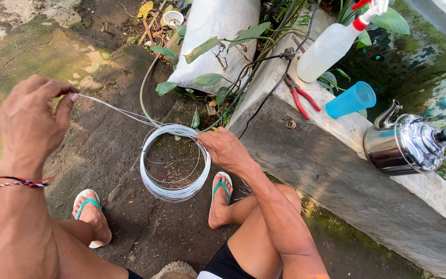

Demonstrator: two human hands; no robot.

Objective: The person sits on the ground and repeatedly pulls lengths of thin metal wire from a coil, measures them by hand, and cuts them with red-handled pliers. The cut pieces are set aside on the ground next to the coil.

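Above ground, left hand [29,121] pinching wire [114,109], right hand [225,149] gripping coil [174,192]

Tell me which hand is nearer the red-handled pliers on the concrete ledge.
Right. The right hand holds the wire coil's rim just below the red-handled pliers; the left hand is far left.

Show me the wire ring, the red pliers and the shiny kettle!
wire coil [174,194], head view, on its lower rim.
red pliers [302,98], head view, on a handle.
kettle [403,147], head view, on its body.
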